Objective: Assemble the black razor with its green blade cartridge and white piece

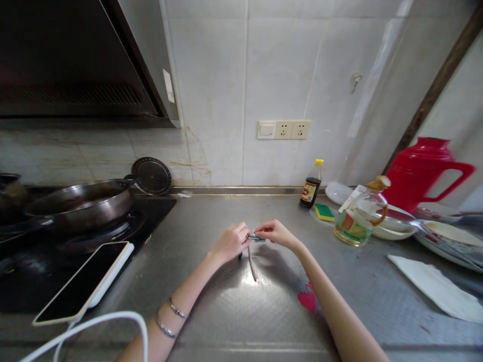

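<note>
Both hands are working close together over the metal counter (211, 311), and the clock directions here are taking them as the dial's centre. The left hand (231, 243) is clamping a slim green object (253, 237) that is pointing towards three o'clock. The right hand (277, 234) is bringing its thumb and fingers together at the object's far end; whether they are gripping or only touching it, I cannot tell. A thin brownish strip (251, 266) is extending from beside the left fingers towards six o'clock, and a small black piece (240, 256) is showing just below that hand; how either is joined to the green object is too small to tell. Two bracelets (166, 329) are circling the left forearm.

A dark sauce bottle (310, 191) with a yellow cap is standing upright at two o'clock, with a green and yellow sponge (324, 212) lying just beside it. A glass jug (352, 221) is standing at three o'clock, and a red thermos (420, 173) is rising behind it. White paper (433, 289) is lying between three and four. A phone (81, 286) is resting between eight and nine, partly over the stove (30, 281); a metal pan (86, 201) is sitting on the stove just past nine.
</note>
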`<state>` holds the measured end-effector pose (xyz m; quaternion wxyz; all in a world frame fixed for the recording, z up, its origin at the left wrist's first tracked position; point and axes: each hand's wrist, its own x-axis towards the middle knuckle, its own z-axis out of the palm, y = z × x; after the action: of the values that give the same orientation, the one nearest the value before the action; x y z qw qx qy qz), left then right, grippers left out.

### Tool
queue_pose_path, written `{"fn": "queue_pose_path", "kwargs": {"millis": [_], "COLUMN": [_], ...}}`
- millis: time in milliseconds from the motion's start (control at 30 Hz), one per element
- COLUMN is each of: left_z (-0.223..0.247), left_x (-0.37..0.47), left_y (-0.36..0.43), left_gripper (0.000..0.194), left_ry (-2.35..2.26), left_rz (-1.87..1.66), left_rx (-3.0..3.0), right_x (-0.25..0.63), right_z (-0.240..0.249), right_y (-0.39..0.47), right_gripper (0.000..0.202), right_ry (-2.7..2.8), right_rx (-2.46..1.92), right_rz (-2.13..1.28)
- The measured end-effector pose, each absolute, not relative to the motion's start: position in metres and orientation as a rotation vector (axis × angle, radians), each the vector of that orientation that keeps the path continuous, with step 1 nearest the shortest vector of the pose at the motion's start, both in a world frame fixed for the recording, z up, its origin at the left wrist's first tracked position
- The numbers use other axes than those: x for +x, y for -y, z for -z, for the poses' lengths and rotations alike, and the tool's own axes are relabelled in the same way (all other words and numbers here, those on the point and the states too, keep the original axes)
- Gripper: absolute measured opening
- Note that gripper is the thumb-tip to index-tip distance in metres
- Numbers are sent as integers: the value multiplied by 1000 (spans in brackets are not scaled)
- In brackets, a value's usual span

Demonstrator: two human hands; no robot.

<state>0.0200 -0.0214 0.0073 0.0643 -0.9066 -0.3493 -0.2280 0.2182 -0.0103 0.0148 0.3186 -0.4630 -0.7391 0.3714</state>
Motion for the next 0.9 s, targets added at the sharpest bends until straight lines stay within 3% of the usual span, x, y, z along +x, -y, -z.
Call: {"fn": "queue_pose_path", "kwargs": {"millis": [367,567,767,900], "left_z": [-8,-3,6,4], "left_x": [22,25,24,24], "left_y": [24,19,4,5], "left_gripper": [13,24,18,20], "left_ry": [1092,1367,1644,1615], "left_rz": [699,1034,1414,1466], "left_rx": [-2656,-2670,-2689,-2752], "right_x": [215,218,222,223], "right_z": [-11,-12,-5,-5], "right_y": [9,7,0,1], "right_gripper": [31,34,35,32], "right_ry": [1940,1839,1781,1831], "right_rx": [-1191,-1202,-1234,-1219], "right_rz": [-1020,-962,-983,-1023]}}
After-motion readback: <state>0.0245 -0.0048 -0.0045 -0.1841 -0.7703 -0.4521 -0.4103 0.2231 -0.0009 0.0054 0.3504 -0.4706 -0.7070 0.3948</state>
